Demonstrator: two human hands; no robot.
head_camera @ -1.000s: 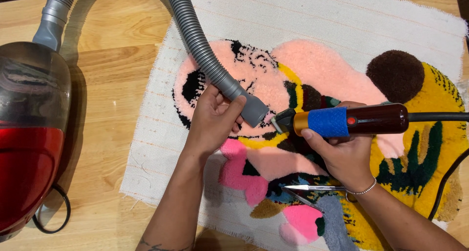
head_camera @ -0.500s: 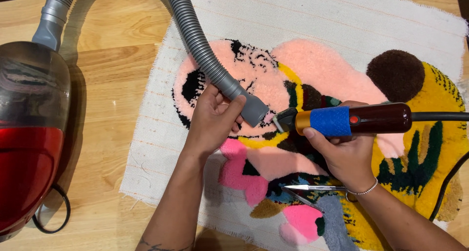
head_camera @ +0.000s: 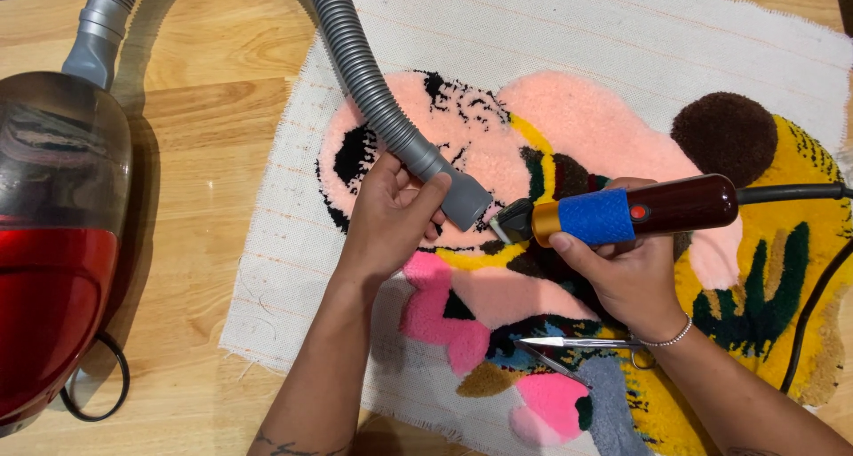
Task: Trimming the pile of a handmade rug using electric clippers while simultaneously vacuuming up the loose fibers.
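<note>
A colourful tufted rug in pink, yellow, black and brown lies on white backing cloth. My left hand grips the grey ribbed vacuum hose near its nozzle, which points at the rug's middle. My right hand holds an electric trimmer with a dark red body and blue band. Its cutting head sits right beside the nozzle, on the pile where yellow meets black.
A red and grey vacuum cleaner stands on the wooden floor at the left. Small scissors lie on the rug by my right wrist. The trimmer's black cord loops over the rug's right edge.
The trimmer head and the hose nozzle have shifted slightly to the right along the rug. Both hands keep their grips.
</note>
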